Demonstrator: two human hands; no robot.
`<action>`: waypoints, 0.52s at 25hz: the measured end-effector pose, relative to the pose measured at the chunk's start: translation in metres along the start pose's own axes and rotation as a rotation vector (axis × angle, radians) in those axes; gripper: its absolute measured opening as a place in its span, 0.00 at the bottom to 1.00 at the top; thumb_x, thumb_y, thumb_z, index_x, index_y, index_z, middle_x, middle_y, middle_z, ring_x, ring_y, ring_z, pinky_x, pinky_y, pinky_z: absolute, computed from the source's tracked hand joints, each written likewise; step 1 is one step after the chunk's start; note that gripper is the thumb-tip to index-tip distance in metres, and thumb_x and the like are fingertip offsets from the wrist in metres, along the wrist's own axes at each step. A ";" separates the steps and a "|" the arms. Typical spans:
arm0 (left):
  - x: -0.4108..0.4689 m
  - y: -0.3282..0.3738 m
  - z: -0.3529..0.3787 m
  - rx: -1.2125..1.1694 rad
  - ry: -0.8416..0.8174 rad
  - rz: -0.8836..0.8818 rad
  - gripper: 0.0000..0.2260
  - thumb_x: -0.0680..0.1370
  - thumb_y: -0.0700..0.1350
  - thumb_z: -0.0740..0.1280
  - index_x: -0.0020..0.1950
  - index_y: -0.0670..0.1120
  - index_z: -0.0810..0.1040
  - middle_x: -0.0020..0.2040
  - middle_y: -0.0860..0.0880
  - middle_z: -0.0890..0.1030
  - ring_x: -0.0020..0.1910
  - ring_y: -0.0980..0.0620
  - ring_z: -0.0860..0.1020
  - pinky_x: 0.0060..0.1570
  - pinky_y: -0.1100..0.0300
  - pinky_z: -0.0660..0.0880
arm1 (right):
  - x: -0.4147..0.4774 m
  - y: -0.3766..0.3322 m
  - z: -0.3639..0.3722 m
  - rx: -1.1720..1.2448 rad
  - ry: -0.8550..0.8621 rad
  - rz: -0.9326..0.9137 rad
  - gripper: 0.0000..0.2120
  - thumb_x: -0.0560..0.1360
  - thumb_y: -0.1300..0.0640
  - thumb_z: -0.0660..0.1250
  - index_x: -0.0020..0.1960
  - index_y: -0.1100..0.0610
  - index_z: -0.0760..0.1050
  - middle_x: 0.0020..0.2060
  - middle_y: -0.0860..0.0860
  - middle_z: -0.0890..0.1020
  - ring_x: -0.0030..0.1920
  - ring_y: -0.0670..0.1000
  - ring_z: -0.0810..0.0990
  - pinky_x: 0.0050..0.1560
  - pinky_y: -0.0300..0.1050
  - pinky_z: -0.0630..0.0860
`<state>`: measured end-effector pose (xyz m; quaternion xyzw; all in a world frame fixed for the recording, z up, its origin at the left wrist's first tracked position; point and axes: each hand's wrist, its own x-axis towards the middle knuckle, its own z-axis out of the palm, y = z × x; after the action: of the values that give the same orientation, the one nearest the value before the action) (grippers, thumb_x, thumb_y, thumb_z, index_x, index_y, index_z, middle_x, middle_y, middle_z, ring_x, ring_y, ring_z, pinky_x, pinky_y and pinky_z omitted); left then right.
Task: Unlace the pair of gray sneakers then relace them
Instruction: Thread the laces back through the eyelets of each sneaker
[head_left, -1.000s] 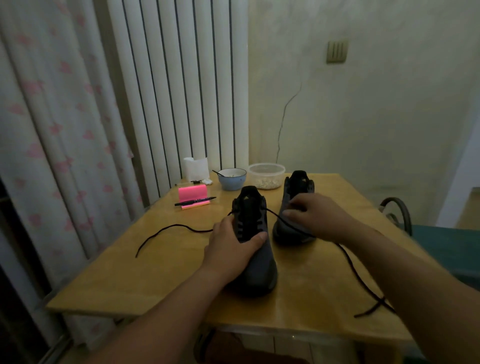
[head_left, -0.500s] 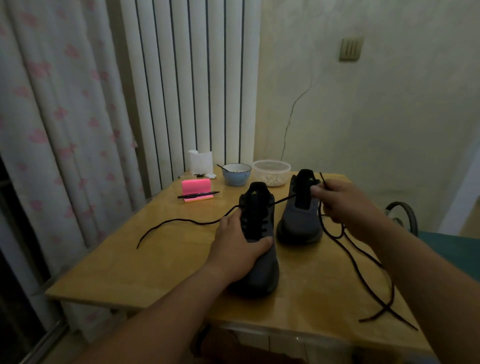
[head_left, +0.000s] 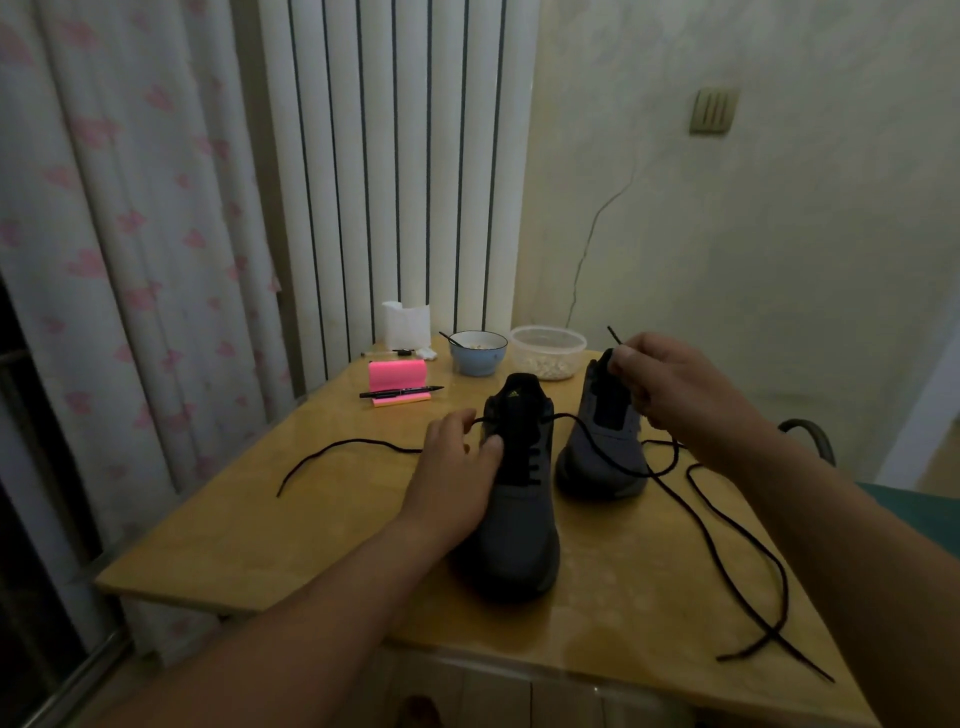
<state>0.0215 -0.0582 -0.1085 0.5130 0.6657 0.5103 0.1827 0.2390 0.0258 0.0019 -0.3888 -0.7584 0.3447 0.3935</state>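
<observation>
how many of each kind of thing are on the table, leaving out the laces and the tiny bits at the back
gray sneakers: 2
blue bowl: 1
clear tub: 1
pink notepad: 1
black pen: 1
white paper holder: 1
total: 7

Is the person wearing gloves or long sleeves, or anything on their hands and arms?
No gloves: the left hand and right hand are bare, with no rings that I can see. The left forearm and right forearm are bare too, no sleeve in view, no watch or bracelet. The light is dim, so tiny things might hide.
</observation>
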 end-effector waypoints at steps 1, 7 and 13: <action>0.008 0.002 -0.005 0.002 0.031 0.001 0.22 0.85 0.53 0.64 0.79 0.51 0.67 0.75 0.51 0.69 0.69 0.54 0.71 0.68 0.53 0.73 | 0.000 -0.001 0.001 -0.004 -0.004 -0.023 0.12 0.86 0.52 0.61 0.53 0.55 0.81 0.36 0.53 0.76 0.34 0.50 0.72 0.36 0.47 0.70; 0.072 0.031 -0.032 0.214 -0.192 0.084 0.17 0.89 0.46 0.56 0.74 0.45 0.76 0.68 0.47 0.78 0.66 0.50 0.74 0.62 0.56 0.69 | 0.011 0.010 0.025 0.018 -0.014 -0.027 0.11 0.86 0.54 0.63 0.57 0.51 0.85 0.40 0.48 0.85 0.32 0.44 0.74 0.39 0.42 0.69; 0.115 0.046 -0.034 0.521 -0.583 0.083 0.14 0.86 0.55 0.62 0.65 0.51 0.81 0.64 0.48 0.78 0.66 0.47 0.74 0.65 0.49 0.70 | 0.019 0.025 0.046 0.039 -0.006 -0.029 0.07 0.84 0.54 0.66 0.54 0.52 0.83 0.43 0.49 0.88 0.32 0.38 0.76 0.41 0.41 0.71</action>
<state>-0.0287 0.0232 -0.0219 0.6922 0.6717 0.1640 0.2069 0.2002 0.0443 -0.0334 -0.3691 -0.7582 0.3549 0.4038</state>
